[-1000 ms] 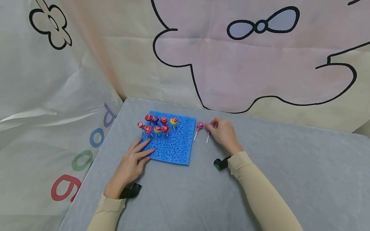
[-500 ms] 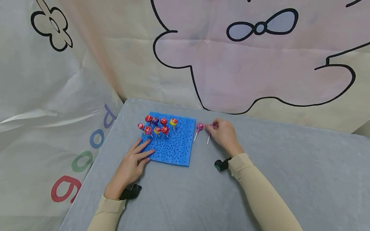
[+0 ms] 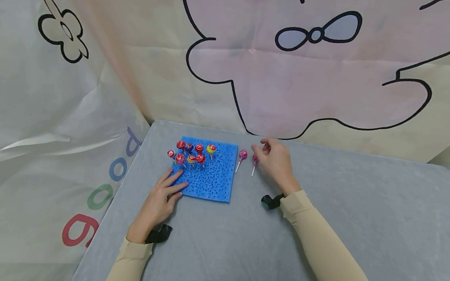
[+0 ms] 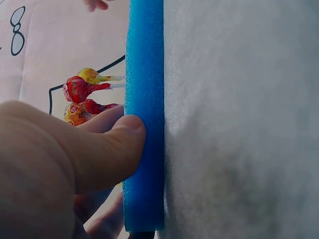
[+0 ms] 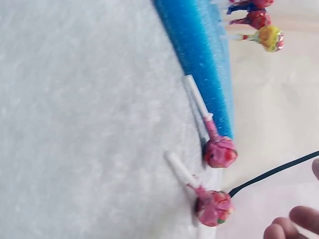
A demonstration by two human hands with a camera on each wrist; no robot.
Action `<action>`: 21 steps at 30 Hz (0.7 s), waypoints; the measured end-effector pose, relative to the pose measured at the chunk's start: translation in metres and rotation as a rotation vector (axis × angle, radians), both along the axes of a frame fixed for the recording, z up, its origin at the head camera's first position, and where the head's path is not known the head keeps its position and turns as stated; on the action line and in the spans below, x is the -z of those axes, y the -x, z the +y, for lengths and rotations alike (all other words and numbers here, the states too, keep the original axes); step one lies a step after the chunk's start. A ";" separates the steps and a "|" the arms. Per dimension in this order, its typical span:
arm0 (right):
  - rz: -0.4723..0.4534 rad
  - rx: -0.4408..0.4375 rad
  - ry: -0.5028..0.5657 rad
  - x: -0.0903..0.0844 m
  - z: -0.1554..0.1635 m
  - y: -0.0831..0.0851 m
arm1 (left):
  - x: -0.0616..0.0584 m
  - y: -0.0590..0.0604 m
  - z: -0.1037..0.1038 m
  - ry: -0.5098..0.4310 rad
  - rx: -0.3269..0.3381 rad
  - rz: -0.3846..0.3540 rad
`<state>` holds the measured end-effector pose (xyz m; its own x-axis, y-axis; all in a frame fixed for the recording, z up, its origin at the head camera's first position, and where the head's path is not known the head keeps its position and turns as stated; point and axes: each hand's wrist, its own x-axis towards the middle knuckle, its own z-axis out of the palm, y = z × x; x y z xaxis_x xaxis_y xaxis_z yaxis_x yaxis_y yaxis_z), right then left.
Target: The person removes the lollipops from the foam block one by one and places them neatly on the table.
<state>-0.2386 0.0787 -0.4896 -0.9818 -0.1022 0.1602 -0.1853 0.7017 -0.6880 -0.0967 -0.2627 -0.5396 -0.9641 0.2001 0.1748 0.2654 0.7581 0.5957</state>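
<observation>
My left hand [image 3: 159,203] rests on the near left corner of a blue foam block [image 3: 213,182], fingers spread on its top. In the left wrist view the thumb [image 4: 112,152] lies against the block's side. Several wrapped lollipops [image 3: 200,157] stand upright in the block's far left part, sticks down. Right of the block, two pink lollipops lie on the table: one pink lollipop [image 3: 243,154] beside the block, the other pink lollipop [image 3: 255,159] just left of my right hand [image 3: 279,166]. That hand hovers with fingers parted and holds nothing.
A grey cloth covers the table [image 3: 321,240]. A printed backdrop [image 3: 253,102] hangs behind its far edge, and a second white sheet [image 3: 38,140] hangs along the left side. Each wrist wears a black camera mount [image 3: 271,202].
My right hand has let go of the right-hand pink lollipop and lifted slightly away; the lollipop now lies on the table. The left hand has stayed on the foam block.
</observation>
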 end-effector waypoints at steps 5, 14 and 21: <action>0.076 -0.045 0.062 -0.008 -0.001 -0.004 | -0.001 -0.001 0.000 -0.002 -0.004 -0.006; 0.261 -0.134 0.133 -0.012 0.000 -0.006 | -0.002 -0.001 0.000 0.006 -0.005 -0.017; 0.299 -0.155 0.108 -0.008 0.001 -0.006 | -0.002 -0.001 0.000 0.008 -0.001 -0.007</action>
<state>-0.2329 0.0799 -0.4812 -0.8640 -0.2130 0.4562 -0.4882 0.5759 -0.6558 -0.0962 -0.2627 -0.5377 -0.9656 0.2002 0.1663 0.2601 0.7632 0.5915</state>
